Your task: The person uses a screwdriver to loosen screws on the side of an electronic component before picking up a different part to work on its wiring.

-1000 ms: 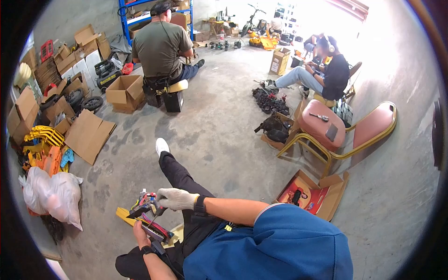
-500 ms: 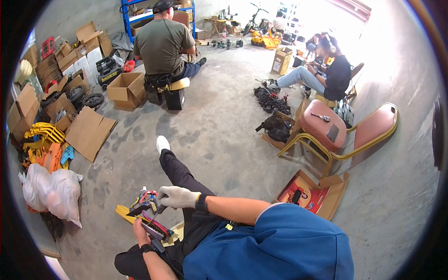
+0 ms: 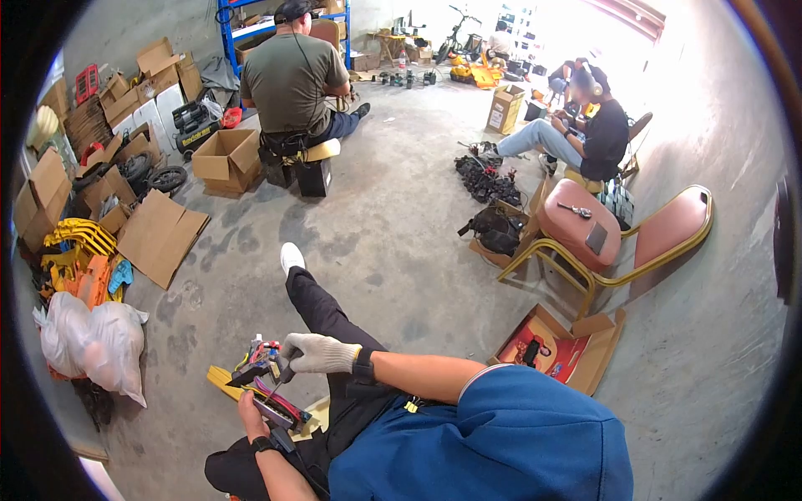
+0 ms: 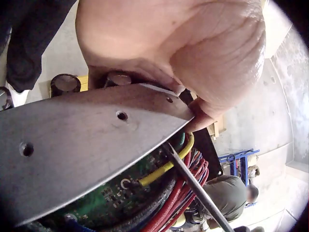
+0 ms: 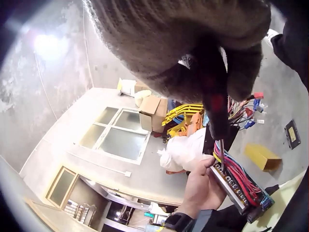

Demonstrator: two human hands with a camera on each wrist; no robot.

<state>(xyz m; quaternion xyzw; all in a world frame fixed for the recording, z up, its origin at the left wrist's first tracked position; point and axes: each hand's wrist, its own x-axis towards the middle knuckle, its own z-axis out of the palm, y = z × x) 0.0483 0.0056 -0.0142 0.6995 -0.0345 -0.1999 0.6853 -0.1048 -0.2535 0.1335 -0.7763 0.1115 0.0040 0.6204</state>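
The right hand (image 3: 322, 354), gloved, has its grip closed around a screwdriver (image 4: 200, 191), whose tip is at the edge of a metal plate (image 4: 87, 140), beside a yellow wire (image 4: 157, 174). The bare left hand (image 3: 253, 417) is curled round the circuit board (image 4: 118, 193) with that plate, above the lap. Beyond are a yellow part (image 5: 260, 157), then white bags (image 3: 100, 342) near the floor's left edge.

My two hands, close together before me

My gloved right hand (image 3: 319, 354) curls its fingers in a grip, forearm reaching across; my bare left hand (image 3: 251, 417) holds from below, a dark band on each wrist.
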